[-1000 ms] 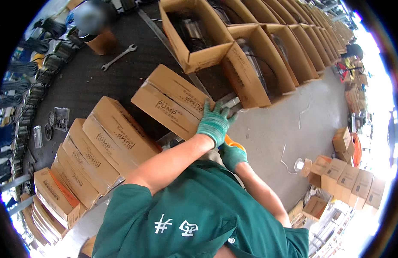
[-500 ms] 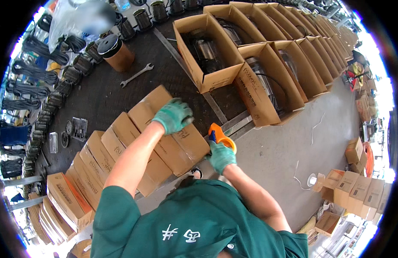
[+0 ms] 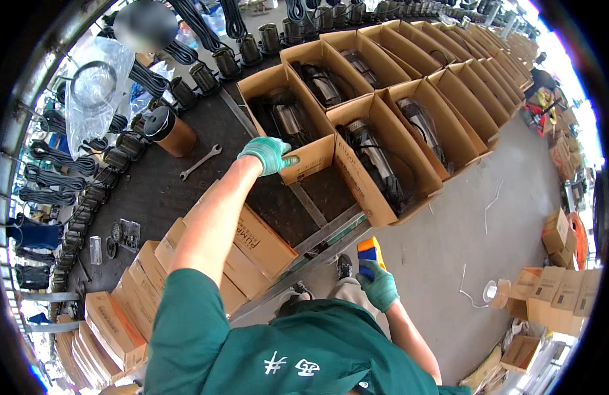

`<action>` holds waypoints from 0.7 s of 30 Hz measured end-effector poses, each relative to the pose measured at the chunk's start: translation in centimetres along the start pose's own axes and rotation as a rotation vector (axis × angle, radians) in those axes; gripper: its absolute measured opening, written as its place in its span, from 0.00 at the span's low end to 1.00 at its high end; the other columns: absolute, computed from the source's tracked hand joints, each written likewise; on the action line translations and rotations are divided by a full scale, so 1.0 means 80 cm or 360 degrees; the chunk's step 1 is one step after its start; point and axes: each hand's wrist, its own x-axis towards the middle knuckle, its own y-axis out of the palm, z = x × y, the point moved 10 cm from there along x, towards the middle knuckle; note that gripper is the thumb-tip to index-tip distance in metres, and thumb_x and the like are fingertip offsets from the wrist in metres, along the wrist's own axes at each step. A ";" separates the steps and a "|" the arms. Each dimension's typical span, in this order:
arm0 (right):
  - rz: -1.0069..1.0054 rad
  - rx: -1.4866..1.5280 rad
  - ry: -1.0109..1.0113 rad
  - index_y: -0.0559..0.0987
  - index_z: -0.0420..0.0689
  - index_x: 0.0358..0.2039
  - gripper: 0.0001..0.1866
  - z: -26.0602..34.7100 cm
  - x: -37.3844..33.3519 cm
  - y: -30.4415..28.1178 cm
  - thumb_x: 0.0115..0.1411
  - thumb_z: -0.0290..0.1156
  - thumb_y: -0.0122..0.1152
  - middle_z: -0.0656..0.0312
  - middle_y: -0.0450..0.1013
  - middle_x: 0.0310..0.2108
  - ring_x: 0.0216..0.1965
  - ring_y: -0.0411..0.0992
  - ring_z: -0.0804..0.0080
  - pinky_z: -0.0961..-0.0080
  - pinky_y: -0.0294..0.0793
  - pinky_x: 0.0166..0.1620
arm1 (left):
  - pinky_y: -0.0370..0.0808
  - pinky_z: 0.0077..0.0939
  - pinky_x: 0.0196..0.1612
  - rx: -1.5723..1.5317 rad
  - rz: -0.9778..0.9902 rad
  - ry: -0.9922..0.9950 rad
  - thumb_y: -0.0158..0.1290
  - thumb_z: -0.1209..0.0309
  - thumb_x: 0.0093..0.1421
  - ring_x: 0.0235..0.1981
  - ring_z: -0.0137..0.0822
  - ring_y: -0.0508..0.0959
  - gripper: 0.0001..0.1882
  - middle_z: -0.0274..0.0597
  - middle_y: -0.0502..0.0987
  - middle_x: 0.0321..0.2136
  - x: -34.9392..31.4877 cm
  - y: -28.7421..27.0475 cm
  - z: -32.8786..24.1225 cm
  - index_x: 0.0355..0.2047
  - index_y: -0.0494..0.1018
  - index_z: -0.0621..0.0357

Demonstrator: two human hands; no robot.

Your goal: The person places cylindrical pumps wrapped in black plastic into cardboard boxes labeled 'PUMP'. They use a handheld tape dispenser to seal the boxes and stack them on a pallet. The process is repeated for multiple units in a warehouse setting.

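My left hand [image 3: 270,155], in a green glove, grips the near-left corner of an open cardboard box [image 3: 309,160]. Inside that box lies a metal cylindrical pump [image 3: 288,120] with black cable. Low on the right, my gloved right hand [image 3: 379,288] holds an orange and blue tape dispenser [image 3: 369,250] over the floor, away from the boxes. Beside the gripped box stands another open box [image 3: 360,181] with a similar pump [image 3: 377,155]. Closed cardboard boxes [image 3: 262,243] line up under and left of my left forearm, which hides part of them.
Two rows of open boxes [image 3: 443,92] stretch to the far right. On the dark bench lie a wrench [image 3: 200,162] and a brown container with a black lid [image 3: 171,133]. Metal cylinders with coiled cables [image 3: 202,77] line the far edge. More cartons [image 3: 548,289] stand at right.
My left hand has left the closed boxes and moved forward onto the open box's corner. My right hand has drawn back toward me with the tape dispenser. The view has shifted.
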 end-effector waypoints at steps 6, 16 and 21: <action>0.0141 0.0125 -0.0240 0.79 0.49 0.59 0.24 0.036 0.003 -0.070 0.62 0.29 0.72 0.47 0.83 0.42 0.43 0.84 0.51 0.61 0.82 0.49 | 0.78 0.54 0.43 -0.0032 -0.0254 0.0105 0.49 0.44 0.72 0.34 0.61 0.81 0.32 0.62 0.79 0.28 -0.027 0.025 -0.010 0.32 0.79 0.65; 0.0491 0.1082 -0.0678 0.66 0.48 0.73 0.41 0.090 0.019 -0.075 0.61 0.28 0.74 0.51 0.81 0.47 0.45 0.80 0.68 0.68 0.80 0.51 | 0.78 0.48 0.41 -0.0329 -0.0260 0.0115 0.59 0.54 0.63 0.34 0.55 0.80 0.18 0.52 0.78 0.29 -0.165 0.107 -0.225 0.31 0.81 0.58; 0.0718 0.1257 -0.0790 0.64 0.45 0.73 0.42 0.129 0.019 -0.050 0.62 0.29 0.73 0.50 0.79 0.52 0.49 0.79 0.67 0.67 0.80 0.53 | 0.81 0.47 0.43 -0.0934 -0.0336 -0.0516 0.64 0.57 0.59 0.39 0.56 0.83 0.16 0.49 0.82 0.37 -0.223 0.119 -0.218 0.42 0.79 0.53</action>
